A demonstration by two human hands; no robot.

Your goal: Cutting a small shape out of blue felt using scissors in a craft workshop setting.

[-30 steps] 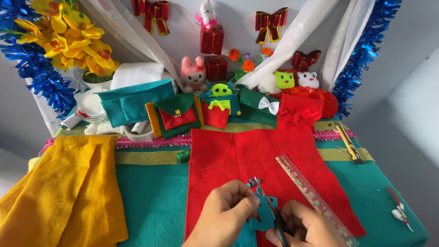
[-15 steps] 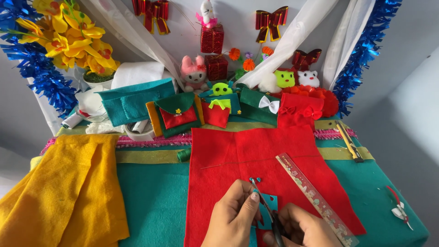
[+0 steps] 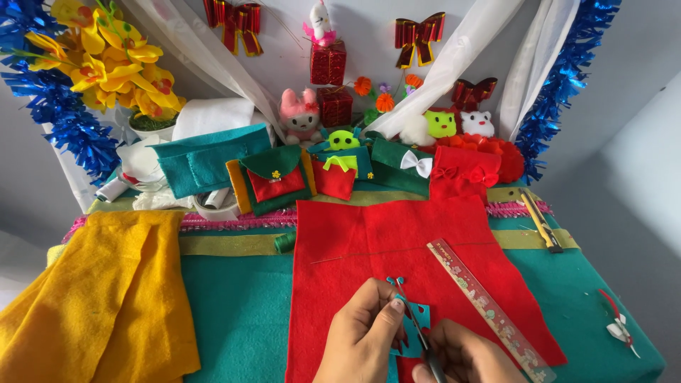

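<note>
My left hand (image 3: 362,339) pinches a small teal felt piece (image 3: 413,330) with cut-out notches, holding it over the red felt sheet (image 3: 397,248). My right hand (image 3: 464,358) grips small scissors (image 3: 415,323), their blades pointing up and away along the teal piece's edge. The scissor handles are hidden inside my right fist at the bottom edge of the view. Both hands sit low in the middle, just left of a patterned ruler (image 3: 489,312) that lies diagonally on the red felt.
Yellow felt (image 3: 99,298) drapes at the left over the teal table cover (image 3: 241,312). Felt pouches (image 3: 273,177), plush toys (image 3: 301,117), red bows and yellow flowers (image 3: 106,57) line the back. A utility knife (image 3: 540,221) lies far right, a small ribbon piece (image 3: 618,328) near the right edge.
The teal piece has been turned and lowered slightly in my left hand. The scissors have shifted along its edge, blades now pointing up-left. Both hands stayed low in the middle.
</note>
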